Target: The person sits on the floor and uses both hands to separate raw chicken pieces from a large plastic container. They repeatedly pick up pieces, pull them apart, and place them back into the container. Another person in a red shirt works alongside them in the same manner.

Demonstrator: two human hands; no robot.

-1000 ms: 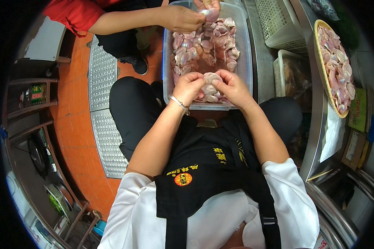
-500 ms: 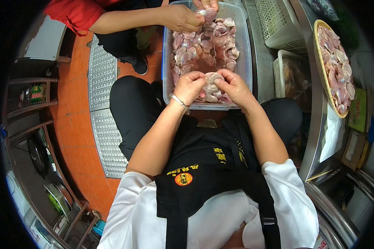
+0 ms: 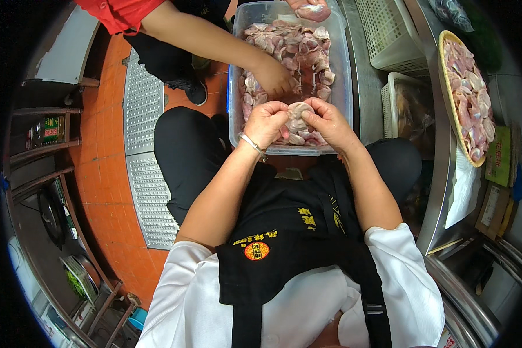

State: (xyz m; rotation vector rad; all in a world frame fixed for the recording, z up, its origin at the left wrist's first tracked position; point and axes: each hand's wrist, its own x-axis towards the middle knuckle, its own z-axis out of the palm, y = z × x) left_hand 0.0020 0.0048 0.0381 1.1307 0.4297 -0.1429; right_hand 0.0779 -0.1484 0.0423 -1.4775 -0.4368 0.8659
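Observation:
A pale pink gizzard (image 3: 298, 116) is stretched between my two hands over the near end of a clear plastic tub (image 3: 232, 124). My left hand (image 3: 265, 123), with a bangle at its wrist, pinches one side. On the other side my right hand (image 3: 328, 123) pinches it between thumb and fingers. Raw gizzards (image 3: 272, 43) lie heaped in the tub, around reddish liquid in its middle. From the far left another person's hand (image 3: 275, 77) reaches into the tub. That person's other hand holds a gizzard (image 3: 313, 11) above the far rim.
On the metal counter (image 3: 441, 191) at right, a round woven tray (image 3: 443, 69) holds more gizzards. White plastic baskets (image 3: 383, 35) stand beside the tub. At left are an orange tiled floor (image 3: 101, 180), a metal grating (image 3: 145, 110) and shelves (image 3: 40, 153). The other person's shoe (image 3: 195, 91) is near the tub.
The other person's one hand has left the gizzard at the far rim and come down into the tub, toward my hands. My hands stay nearly in place, still pinching the gizzard.

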